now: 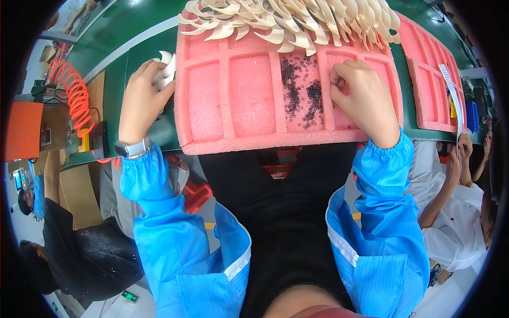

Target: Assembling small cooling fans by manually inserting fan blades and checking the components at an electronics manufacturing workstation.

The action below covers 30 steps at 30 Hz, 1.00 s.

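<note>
My left hand is beyond the left edge of a pink foam tray, its fingers and thumb closed around a few glossy white curved pieces. Over the tray's right part, my right hand is closed in a pinch. Whatever lies between those fingertips, if anything, is too small or hidden to make out. Many small dark rings lie scattered in the compartment just left of this hand. Along the tray's far side, a thick heap of cream-coloured, claw-shaped curved pieces covers the far compartments.
The pink tray rests on a green table. Another pink foam tray stands to the right, where a co-worker's hands hold a long white strip. At left hang an orange coiled hose and an orange box.
</note>
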Available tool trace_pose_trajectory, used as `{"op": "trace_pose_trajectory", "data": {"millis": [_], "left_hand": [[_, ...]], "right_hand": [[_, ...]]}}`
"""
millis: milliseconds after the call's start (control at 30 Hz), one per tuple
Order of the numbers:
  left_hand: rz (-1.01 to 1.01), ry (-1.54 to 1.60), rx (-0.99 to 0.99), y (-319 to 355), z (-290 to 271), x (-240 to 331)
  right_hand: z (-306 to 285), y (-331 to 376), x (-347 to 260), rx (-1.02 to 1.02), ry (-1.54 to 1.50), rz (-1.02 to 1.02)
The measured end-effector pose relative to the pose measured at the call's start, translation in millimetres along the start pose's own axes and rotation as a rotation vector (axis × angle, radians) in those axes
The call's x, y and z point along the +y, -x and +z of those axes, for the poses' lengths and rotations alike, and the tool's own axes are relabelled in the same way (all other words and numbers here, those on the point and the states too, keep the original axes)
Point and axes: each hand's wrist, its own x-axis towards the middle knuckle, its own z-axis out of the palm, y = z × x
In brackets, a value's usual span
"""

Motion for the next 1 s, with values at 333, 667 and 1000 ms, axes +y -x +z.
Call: {"op": "trace_pose_trajectory", "data": {"millis": [333,667,1000], "left_hand": [[-0.077,0.998,0.612,57,-17,94],[0.178,1.773,0.389,124,58,197],[0.292,1.152,0.355,134,50,216]], "right_hand": [[-20,37,-53,0.267,-0.62,0.128],[0,62,-98,0.207,-0.778,-0.082],[1,96,-81,0.033,-0.967,0.058]]}}
